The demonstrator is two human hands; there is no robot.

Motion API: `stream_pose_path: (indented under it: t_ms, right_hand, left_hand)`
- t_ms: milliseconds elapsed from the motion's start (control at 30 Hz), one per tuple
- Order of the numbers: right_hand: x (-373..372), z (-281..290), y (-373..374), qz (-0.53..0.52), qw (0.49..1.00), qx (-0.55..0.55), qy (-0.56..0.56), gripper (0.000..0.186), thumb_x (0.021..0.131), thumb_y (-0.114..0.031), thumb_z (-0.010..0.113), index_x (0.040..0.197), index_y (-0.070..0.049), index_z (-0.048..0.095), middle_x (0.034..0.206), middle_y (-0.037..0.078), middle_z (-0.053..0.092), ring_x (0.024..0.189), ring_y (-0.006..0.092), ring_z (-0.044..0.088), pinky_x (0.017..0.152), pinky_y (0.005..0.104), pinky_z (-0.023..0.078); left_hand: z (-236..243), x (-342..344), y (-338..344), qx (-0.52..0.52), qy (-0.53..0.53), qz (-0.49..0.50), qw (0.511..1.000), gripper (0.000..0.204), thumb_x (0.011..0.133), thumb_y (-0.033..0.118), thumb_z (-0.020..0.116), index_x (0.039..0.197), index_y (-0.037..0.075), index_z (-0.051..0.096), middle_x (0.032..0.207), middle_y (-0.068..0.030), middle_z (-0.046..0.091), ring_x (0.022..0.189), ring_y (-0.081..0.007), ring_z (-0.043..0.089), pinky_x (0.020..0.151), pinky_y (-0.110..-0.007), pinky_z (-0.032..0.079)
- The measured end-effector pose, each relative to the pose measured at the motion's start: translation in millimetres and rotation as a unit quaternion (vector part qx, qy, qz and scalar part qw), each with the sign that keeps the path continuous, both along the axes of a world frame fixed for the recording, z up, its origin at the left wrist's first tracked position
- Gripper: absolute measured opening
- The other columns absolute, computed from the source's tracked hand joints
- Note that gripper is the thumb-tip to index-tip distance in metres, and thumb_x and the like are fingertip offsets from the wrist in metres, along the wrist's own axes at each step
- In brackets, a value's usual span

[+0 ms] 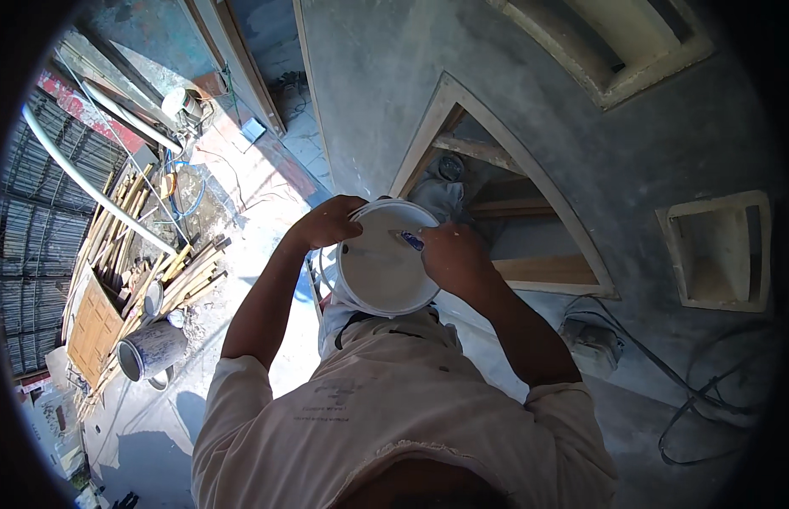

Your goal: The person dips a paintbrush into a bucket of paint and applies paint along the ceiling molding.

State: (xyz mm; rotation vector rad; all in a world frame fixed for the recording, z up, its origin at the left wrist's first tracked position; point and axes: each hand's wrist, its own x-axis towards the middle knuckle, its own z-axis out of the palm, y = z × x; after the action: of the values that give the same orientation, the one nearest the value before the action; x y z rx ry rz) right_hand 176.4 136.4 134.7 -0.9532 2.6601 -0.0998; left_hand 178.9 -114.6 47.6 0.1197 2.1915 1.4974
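Note:
A round white bucket [393, 311] is in front of my body, its open top facing up. Pale, whitish material [381, 276] shows inside it, with a dark spot near the left wall. My left hand [331, 222] is closed over the bucket's far left rim. On the right side, my right hand [456, 259] grips a small tool with a blue handle [412, 241], its thin blade pointing into the bucket; it looks like a putty knife. My right fingers are partly hidden from above, and the blade's tip is hard to make out.
A grey plastered wall [369, 102] with a triangular framed opening [530, 276] stands ahead and right. Black cables [666, 373] lie at the lower right. On the left are bamboo poles [186, 276], a tipped stained bucket [157, 349] and a wooden panel [93, 327].

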Motion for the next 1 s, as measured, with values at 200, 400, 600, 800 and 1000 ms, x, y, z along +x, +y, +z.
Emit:
stream_pose_path:
  t_ms: [200,400,600,800,1000]
  right_hand:
    - [14.3,-13.6,28.1,-0.035,0.998,-0.051,0.03,0.022,0.086,-0.015,0.069,0.106,-0.01,0.075,0.091,0.014,0.066,0.087,0.0326,0.069,0.077,0.045,0.056]
    - [18.6,-46.6,25.8,0.018,0.986,-0.124,0.106,0.012,0.083,-0.012,0.066,0.088,-0.006,0.074,0.091,0.013,0.063,0.089,0.0284,0.064,0.068,0.0436,0.056]
    - [15.2,-51.9,13.8,0.106,0.972,-0.107,0.179,0.009,0.078,-0.013,0.069,0.083,-0.007,0.074,0.089,0.007,0.062,0.088,0.0239,0.062,0.065,0.0353,0.055]
    - [27.6,32.9,40.3,0.051,0.977,-0.138,0.154,0.016,0.086,-0.013,0.068,0.099,-0.011,0.075,0.089,0.001,0.059,0.081,0.0196,0.058,0.068,0.035,0.049]
    - [34.1,-25.0,78.4,0.064,0.966,-0.177,0.176,0.011,0.088,-0.015,0.07,0.097,-0.009,0.073,0.091,0.001,0.06,0.076,0.0189,0.058,0.065,0.0356,0.049]
  left_hand:
    - [3.0,2.3,3.0,0.0,-0.006,-0.002,1.0,0.051,0.074,0.009,0.061,0.123,-0.003,0.063,0.111,-0.0158,0.069,0.103,-0.0232,0.065,0.095,-0.035,0.05]
    - [2.0,-0.5,5.0,0.0,0.009,-0.004,1.0,0.048,0.074,0.01,0.061,0.119,-0.004,0.065,0.108,-0.0176,0.07,0.1,-0.0263,0.066,0.093,-0.036,0.051]
    - [0.6,-5.9,4.0,0.002,-0.012,-0.019,1.0,0.05,0.075,0.008,0.059,0.124,-0.003,0.063,0.11,-0.0151,0.07,0.103,-0.0231,0.065,0.096,-0.035,0.05]
    - [-1.7,0.5,1.5,0.009,0.029,0.011,0.999,0.044,0.072,0.014,0.062,0.111,-0.007,0.066,0.1,-0.0203,0.07,0.093,-0.0292,0.068,0.087,-0.038,0.052]
    - [-4.2,-1.8,1.8,0.017,0.01,0.001,1.0,0.046,0.074,0.011,0.06,0.117,-0.005,0.065,0.103,-0.0171,0.07,0.097,-0.0256,0.067,0.09,-0.036,0.051]
